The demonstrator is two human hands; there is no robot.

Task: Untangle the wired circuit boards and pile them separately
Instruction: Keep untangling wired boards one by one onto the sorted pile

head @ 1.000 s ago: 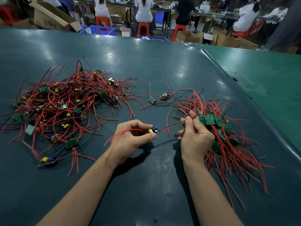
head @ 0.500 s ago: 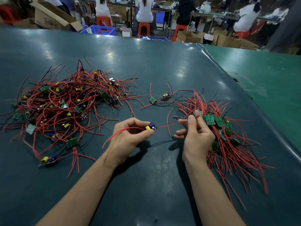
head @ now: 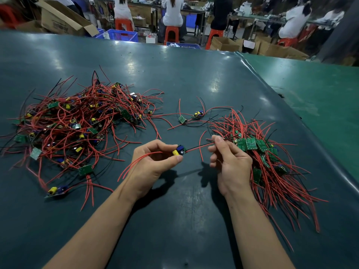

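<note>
My left hand (head: 153,162) pinches a small circuit board (head: 179,151) with a yellow and a blue part, held just above the table. Red wires trail from it past my left wrist. Its other wires (head: 200,147) run right to my right hand (head: 229,162), which pinches them between thumb and forefinger. On the left lies a big tangled heap of wired boards (head: 77,125). To the right of my right hand lies a sorted pile (head: 260,152) with green boards lined up and red wires fanned toward me.
Two loose wired boards (head: 191,117) lie between the heap and the pile. One stray board (head: 56,191) sits at the heap's near edge. The dark green table (head: 174,74) meets a lighter green table (head: 320,98) on the right. People sit on red stools at benches behind.
My right hand has slid outward along the wires and risen a little, pulling them straighter. My left hand has kept its hold on the board, almost still.
</note>
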